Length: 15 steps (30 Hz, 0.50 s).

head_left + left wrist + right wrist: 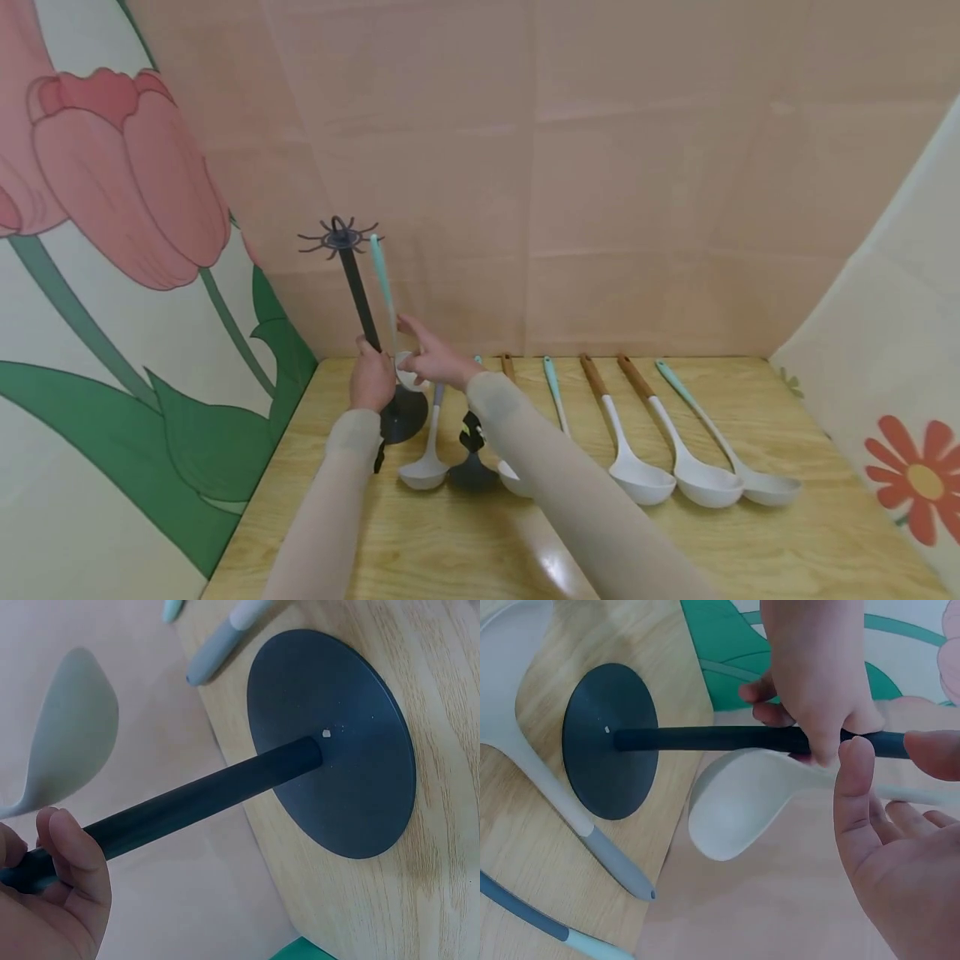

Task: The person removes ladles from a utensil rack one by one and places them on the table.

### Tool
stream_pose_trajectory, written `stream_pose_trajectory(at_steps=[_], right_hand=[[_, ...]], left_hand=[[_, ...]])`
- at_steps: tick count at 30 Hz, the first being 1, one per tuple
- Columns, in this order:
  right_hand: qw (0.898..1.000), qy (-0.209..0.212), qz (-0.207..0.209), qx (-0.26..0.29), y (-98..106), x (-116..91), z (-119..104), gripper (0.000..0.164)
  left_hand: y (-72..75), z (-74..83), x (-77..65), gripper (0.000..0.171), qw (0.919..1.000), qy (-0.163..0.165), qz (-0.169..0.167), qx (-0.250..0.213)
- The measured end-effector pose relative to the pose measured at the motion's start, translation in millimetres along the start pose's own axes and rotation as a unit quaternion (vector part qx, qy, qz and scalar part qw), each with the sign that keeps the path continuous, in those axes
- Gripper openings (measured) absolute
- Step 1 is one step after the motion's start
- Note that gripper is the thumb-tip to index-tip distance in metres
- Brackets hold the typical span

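Observation:
A black utensil stand [357, 292] with a ring of hooks on top stands at the table's back left. My left hand [372, 377] grips its pole; the round base [352, 795] shows below in the left wrist view. A white ladle [739, 802] with a mint handle [381, 271] hangs bowl-down beside the pole, its handle top at one of the hooks. Close by the ladle's handle is my right hand [438, 360], thumb and index finger apart and the other fingers loosely bent. In the right wrist view it does not visibly grip the handle.
On the wooden table [360, 542] several utensils lie in a row: a grey-handled ladle [425, 471], a dark-headed utensil [472, 473], brown-handled ladles [643, 482] and a mint-handled ladle [772, 490] at the far right. My right forearm covers part of the row. Behind stands a pinkish cloth wall [600, 208].

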State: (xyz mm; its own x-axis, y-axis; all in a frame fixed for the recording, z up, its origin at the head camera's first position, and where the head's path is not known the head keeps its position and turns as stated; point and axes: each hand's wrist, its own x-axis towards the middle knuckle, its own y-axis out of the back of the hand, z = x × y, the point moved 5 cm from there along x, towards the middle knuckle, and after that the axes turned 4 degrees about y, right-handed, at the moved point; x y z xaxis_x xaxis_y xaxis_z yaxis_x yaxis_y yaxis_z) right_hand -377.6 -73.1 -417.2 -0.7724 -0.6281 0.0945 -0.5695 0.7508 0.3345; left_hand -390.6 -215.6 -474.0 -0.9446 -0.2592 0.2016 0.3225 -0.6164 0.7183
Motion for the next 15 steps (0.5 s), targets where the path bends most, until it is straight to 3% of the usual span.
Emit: stream_pose_trajectory(at_steps=[6,15], right_hand=[[1.000,0.001,0.004,0.017,-2.4,-0.6,-0.1,0.083],[0.999,0.034,0.013,0.009,-6.2,-2.2,-2.6,0.059]], left_hand=[[-1.8,-0.7,0.5,0.058,0.9999,0.012,-0.010,0.004],[-1.0,0.8,-0.2,0.058,0.9999,0.006,-0.006,0.011]])
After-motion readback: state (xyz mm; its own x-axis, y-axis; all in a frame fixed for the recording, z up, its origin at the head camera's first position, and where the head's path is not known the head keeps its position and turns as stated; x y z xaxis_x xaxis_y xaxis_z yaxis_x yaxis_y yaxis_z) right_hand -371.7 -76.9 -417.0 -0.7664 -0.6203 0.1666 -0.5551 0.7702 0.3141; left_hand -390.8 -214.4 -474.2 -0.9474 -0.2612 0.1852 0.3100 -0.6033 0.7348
